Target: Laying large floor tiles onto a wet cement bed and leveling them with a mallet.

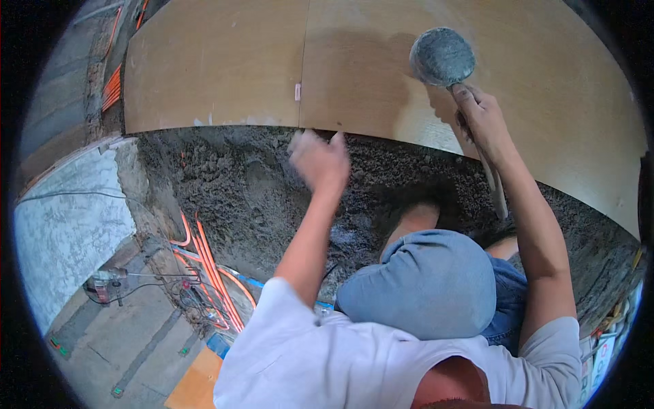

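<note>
In my right hand point(478, 117) is a mallet point(443, 57) with a round grey head and a long handle. The fingers are closed round the handle close to the head, above a large tan tile point(545, 82). My left hand point(319, 158), blurred by motion, is at the near edge of the tiles, by the seam between that tile and a second tan tile point(211, 68). Its thumb stands apart from the other fingers, and no object shows in it. A small pale pink piece point(298, 92) lies on the seam. Rough dark mortar point(238, 184) borders the tiles on my side.
Orange conduits point(211, 273) run along the floor at left, near a power tool with a long shaft point(109, 283) and its cable. A whitish slab point(75, 235) is at far left. More orange lines point(112, 88) show at upper left. My bent knee point(422, 286) is over the mortar.
</note>
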Tool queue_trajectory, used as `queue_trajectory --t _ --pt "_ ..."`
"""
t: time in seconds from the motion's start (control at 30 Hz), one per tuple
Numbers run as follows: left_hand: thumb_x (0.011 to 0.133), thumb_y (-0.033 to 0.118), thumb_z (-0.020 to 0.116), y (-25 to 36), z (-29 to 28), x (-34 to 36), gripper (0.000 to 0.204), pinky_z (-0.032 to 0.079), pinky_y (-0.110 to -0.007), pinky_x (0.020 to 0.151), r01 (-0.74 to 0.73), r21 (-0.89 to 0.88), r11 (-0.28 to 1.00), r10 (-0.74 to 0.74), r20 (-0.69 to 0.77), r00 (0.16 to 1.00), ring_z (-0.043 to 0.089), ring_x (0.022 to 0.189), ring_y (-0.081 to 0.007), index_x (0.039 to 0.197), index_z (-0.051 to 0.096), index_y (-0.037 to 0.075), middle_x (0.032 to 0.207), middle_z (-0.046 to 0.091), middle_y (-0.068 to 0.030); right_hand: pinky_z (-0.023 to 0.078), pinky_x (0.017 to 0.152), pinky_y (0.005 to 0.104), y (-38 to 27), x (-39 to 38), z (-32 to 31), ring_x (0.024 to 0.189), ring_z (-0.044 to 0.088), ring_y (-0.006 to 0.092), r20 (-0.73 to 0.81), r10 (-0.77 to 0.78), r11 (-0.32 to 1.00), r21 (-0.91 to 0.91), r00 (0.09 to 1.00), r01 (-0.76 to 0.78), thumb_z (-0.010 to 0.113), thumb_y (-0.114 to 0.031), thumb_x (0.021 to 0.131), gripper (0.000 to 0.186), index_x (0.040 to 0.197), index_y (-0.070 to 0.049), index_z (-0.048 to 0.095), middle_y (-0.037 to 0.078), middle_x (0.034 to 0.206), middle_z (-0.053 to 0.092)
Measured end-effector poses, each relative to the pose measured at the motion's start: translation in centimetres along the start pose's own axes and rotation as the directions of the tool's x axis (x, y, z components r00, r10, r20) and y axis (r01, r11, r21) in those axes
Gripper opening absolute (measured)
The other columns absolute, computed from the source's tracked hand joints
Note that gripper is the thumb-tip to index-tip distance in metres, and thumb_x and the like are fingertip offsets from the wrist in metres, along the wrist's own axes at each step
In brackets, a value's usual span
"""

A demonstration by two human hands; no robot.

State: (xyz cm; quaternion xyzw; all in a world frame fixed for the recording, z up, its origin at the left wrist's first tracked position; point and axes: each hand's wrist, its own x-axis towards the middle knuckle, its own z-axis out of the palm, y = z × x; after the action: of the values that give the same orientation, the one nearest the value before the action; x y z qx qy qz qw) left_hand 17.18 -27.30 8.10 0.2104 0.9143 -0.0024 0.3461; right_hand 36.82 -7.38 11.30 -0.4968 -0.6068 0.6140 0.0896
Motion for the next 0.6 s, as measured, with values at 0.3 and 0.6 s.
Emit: queue_trajectory --t 0.3,0.6 --pt "0.079 0.023 0.060 2.6 -2.3 6.8 0.055 0.031 -0.054 0.101 -0.636 0.210 0.742 0.571 -0.696 0.435 0.037 0.121 -0.0460 0.123 0.047 -0.005 0.128 0.044 -0.0288 0.035 0.044 0.0238 -1.9 0.2 4.0 0.047 0.044 0.0071 0.004 -0.040 0.996 0.082 0.999 0.040 0.047 -0.039 0.095 0.039 0.082 -0.003 0.055 0.000 0.059 0.048" --pt "0.086 0.046 0.049 9.4 1.8 15.5 0.072 0.015 -0.055 0.110 -0.206 0.049 0.977 0.140 -0.880 0.454 0.023 0.134 -0.0440 0.137 0.034 -0.003 0.144 0.029 -0.0268 0.035 0.043 0.0259 2.9 1.6 5.2 0.046 0.045 0.0090 0.115 -0.044 0.998 -0.029 0.992 0.048 0.045 -0.031 0.096 0.036 0.082 -0.001 0.058 0.002 0.056 0.050"
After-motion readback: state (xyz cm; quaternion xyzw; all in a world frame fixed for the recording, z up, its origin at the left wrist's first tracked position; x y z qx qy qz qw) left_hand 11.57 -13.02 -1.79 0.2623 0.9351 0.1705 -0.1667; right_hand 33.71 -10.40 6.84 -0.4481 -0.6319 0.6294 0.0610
